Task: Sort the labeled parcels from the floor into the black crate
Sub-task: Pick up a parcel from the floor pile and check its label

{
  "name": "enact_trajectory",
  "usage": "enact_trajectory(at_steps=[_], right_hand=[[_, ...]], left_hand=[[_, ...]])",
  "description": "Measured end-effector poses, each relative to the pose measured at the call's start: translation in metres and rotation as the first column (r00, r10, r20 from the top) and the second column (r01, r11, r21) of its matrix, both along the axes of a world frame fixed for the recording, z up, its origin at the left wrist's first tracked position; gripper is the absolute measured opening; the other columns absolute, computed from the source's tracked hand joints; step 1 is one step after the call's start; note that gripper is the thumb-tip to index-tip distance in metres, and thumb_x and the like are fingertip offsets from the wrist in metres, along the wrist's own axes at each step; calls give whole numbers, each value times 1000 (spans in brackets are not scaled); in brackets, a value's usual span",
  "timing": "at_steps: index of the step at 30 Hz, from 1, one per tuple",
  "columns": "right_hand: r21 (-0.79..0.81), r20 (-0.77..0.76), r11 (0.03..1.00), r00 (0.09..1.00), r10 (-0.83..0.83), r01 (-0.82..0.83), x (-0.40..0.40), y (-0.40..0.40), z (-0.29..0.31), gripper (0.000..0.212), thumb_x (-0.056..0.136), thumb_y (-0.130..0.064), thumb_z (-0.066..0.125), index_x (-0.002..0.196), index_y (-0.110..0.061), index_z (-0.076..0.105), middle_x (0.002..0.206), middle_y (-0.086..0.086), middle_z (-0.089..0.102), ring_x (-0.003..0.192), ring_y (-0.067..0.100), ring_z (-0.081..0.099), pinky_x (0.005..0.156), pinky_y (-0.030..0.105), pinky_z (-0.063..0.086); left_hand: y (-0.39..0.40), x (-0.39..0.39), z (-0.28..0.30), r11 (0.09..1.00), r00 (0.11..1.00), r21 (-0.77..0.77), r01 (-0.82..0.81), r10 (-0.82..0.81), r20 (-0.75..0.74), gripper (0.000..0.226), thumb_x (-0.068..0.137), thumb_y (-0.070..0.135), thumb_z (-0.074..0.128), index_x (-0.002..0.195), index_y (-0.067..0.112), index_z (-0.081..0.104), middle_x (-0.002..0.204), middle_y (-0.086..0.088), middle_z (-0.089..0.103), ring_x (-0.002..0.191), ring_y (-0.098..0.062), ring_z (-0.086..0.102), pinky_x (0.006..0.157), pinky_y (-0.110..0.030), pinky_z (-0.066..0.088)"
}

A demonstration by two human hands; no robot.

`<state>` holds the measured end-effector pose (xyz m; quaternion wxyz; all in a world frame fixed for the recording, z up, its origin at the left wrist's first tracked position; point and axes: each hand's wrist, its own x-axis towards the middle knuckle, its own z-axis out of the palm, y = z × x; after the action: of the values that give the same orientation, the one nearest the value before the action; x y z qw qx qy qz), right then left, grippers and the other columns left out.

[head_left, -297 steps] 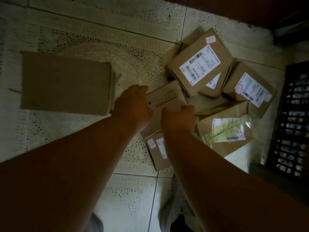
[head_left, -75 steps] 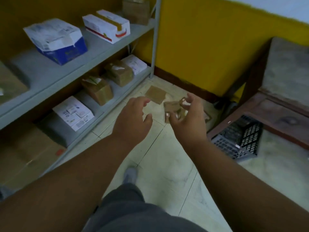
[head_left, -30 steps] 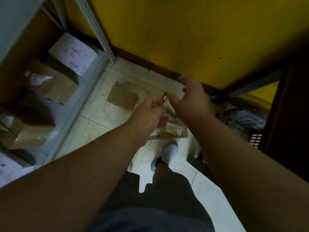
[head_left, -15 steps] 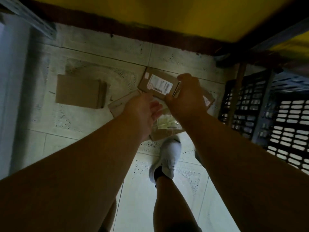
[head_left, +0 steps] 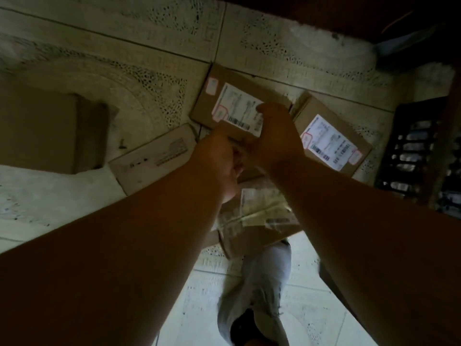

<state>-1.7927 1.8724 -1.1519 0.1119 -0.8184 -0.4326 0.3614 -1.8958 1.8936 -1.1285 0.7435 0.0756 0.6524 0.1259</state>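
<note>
Parcels: labeled parcel [head_left: 232,106] lay at upper centre of the tiled floor [head_left: 124,33], another parcel [head_left: 331,141] beside it; label print too blurred to read.
Black crate [head_left: 419,156]: right edge, contents unclear.
Left hand [head_left: 219,156], right hand [head_left: 277,136]: over the pile; finger state not discernible.

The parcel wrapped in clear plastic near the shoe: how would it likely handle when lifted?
The plastic-wrapped parcel is a cardboard box, so it probably stays stiff. Its glossy, wrinkled film may feel slippery and shift under fingers. It sits tilted against the neighbouring boxes, so it might slide when nudged. Weight cannot be judged.
</note>
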Motion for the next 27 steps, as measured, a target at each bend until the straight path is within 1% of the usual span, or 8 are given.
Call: enact_trajectory(at_steps=[2, 5, 10, 13, 17, 19, 22, 27], right_hand=[[-21, -27, 1000, 1000, 0, 0, 12, 20, -22, 68, 88, -23, 71, 147, -15, 37, 151, 11, 38, 133, 32, 47, 104, 39, 44], [-124, -29, 992, 999, 28, -32, 24, 48, -46, 88, 91, -29, 69, 159, -20, 13, 166, 8, 17, 146, 33, 31, 116, 47, 35], [-256, -82, 966, 995, -50, 27, 33, 74, -49, 99, 89, -35, 72, 160, -24, 3, 164, 10, 18, 143, 36, 35, 110, 52, 42], [-352, -132, 925, 971, -202, 145, 46, 80, -37, 78, 89, -41, 70, 152, -19, 30, 146, 15, 48, 118, 34, 61, 87, 46, 58], [-408, -282, 851, 841, -462, 331, 58, 72, -32, 13, 94, -29, 66, 93, -17, 60, 74, 0, 72, 53, 10, 69, 42, 21, 50], [-395, -250, 824, 815, -523, 407, 56, 69, -41, 22, 94, -28, 67, 77, -20, 54, 63, -4, 59, 40, 9, 60, 30, 17, 39], [-339, -130, 812, 832, -540, 474, 46, 71, -60, 16, 96, -32, 63, 94, -16, 60, 74, -3, 59, 55, 9, 60, 32, 15, 37], [-219, -229, 778, 744, -627, 588, 26, 78, -65, 50, 93, -30, 66, 131, -12, 38, 95, 3, 60, 65, 17, 61, 47, 26, 50]], left_hand=[[11, 6, -22, 999, 999, -23, -30, 30, -14, 37, 101, 51, 43, 111, 24, 67, 110, -8, 72, 98, -23, 71, 82, -34, 59], [25, 12, -43, 997, 998, -41, -58, 57, -23, 34, 100, 55, 42, 92, 31, 64, 84, -1, 72, 74, -15, 67, 44, -18, 51], [42, 11, -50, 1000, 1000, 8, -11, 11, -19, 39, 98, 54, 47, 105, 23, 70, 90, -6, 79, 78, -21, 76, 59, -28, 57], [48, 3, -39, 989, 992, 76, 124, -124, -7, 45, 95, 58, 51, 104, 21, 76, 95, -4, 79, 92, -25, 75, 85, -40, 56], [70, 2, -26, 928, 949, 209, 308, -285, -134, 41, 97, 48, 49, 117, 19, 69, 112, -9, 73, 107, -33, 67, 95, -52, 49], [82, 4, -29, 900, 923, 223, 374, -339, -181, 39, 98, 47, 47, 124, 21, 62, 113, -5, 72, 104, -26, 65, 89, -46, 48], [89, 8, -51, 827, 854, 268, 495, -407, -324, 41, 101, 40, 49, 134, 15, 51, 116, -6, 70, 81, -11, 61, 58, -24, 39], [94, 4, -65, 811, 828, 252, 527, -424, -368, 33, 100, 42, 50, 113, 15, 64, 103, -4, 73, 83, -15, 67, 56, -23, 41]])
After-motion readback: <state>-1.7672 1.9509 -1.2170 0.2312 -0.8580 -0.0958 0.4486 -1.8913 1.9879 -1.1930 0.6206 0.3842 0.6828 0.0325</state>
